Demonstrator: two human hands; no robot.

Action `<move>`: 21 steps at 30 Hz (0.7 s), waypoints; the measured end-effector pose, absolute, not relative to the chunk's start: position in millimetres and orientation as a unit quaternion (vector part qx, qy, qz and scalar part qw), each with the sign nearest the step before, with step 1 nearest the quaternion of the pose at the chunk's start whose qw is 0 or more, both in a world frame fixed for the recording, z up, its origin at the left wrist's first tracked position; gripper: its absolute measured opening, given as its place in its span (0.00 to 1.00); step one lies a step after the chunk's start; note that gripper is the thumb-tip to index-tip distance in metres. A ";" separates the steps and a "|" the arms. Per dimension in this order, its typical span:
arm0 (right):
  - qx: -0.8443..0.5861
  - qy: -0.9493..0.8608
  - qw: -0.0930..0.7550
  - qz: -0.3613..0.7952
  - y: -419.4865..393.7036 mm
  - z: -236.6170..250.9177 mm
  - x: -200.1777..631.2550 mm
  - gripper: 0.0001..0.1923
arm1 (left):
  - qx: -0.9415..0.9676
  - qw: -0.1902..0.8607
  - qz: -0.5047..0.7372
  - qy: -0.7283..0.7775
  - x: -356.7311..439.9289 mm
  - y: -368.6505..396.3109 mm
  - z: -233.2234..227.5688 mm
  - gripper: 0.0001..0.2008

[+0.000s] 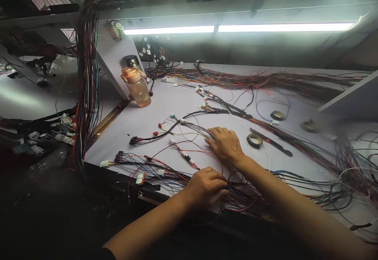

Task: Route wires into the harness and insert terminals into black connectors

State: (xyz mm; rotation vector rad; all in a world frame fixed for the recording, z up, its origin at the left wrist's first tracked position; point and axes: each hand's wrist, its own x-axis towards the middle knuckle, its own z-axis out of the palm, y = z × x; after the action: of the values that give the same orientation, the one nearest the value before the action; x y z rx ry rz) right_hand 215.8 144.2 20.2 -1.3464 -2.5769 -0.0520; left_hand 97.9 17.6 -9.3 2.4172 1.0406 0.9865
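Left hand point(206, 186) curls over the wire bundle point(180, 176) at the worktop's point(108, 143) near edge; right hand point(226, 143), loosely bent, covers thin wires point(201, 128), neither grip clear. Tugging where they cross could snag connectors point(140, 178).

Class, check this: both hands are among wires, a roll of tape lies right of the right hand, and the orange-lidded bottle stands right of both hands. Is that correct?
No: the head view shows the orange-lidded bottle standing left of the left hand and right hand. Both hands are among wires, and a roll of tape lies right of the right hand.
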 end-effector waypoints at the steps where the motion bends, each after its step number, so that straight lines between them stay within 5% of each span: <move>1: -0.466 -0.878 0.107 -0.016 147.5 20.5 207.2 0.16 | 0.848 0.166 0.343 0.367 98.0 17.5 -9.5 0.08; 10: -0.466 -0.883 0.053 0.003 178.7 20.4 190.5 0.08 | 0.860 0.172 0.310 0.367 96.7 18.2 -8.4 0.10; 21: -0.441 -0.892 0.094 0.016 173.2 22.0 197.1 0.12 | 0.860 0.170 0.316 0.363 97.2 18.2 -10.8 0.10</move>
State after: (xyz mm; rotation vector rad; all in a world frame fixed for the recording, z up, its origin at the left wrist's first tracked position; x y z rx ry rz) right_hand 197.1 173.2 22.0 -1.3094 -2.6463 0.0466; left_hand 97.2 18.2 -10.8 2.4438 1.0316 0.8979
